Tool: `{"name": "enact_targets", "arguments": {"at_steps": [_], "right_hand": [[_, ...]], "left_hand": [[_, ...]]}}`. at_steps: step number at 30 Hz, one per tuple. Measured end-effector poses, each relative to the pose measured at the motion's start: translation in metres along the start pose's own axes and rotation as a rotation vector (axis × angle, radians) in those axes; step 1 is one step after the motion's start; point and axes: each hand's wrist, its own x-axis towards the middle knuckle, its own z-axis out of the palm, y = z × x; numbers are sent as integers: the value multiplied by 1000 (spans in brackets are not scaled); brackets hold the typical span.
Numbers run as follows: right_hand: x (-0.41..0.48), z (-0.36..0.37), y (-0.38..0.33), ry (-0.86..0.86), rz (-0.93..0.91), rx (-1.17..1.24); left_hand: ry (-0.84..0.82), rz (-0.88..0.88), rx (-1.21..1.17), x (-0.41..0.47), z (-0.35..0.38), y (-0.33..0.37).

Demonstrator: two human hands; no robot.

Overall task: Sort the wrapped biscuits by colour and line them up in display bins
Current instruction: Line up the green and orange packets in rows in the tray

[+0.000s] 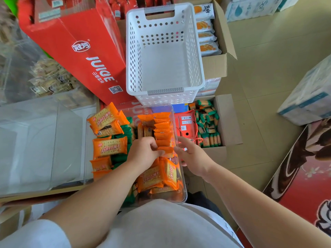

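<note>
A clear plastic display bin [181,187] sits in front of me with orange-wrapped biscuits [162,130] standing in a row along its right side and more lying flat near me. My left hand [144,152] is inside the bin, fingers curled around an orange packet [166,151] at the near end of the row. My right hand [190,154] rests against the bin's right wall, fingers relaxed. To the left lies a loose pile of orange packets [109,146] mixed with green-wrapped biscuits [119,157].
An empty white perforated basket [136,56] stands behind the bin. A red juice carton [80,49] leans at the left. A cardboard box of green packets [208,129] is at the right. Clear bins [35,144] stand at far left.
</note>
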Motion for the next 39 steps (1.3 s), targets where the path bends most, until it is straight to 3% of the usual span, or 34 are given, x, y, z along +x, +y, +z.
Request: {"name": "enact_targets", "arguments": {"at_steps": [5,11,20,30,39], "right_hand": [[1,3,1,4,-1,18],[4,4,2,11,-4,-23],[0,6,3,41,17,-9],[3,9,10,28,4,54],[6,8,13,15,0,35]], "left_hand": [[-31,21,-27,4,2,5],[199,-49,-37,19,-22,-18],[-16,-79,337,66,-22,-12],[-14,-148,564,72,-12,-10],[-19,-154,479,79,-11,-16]]}}
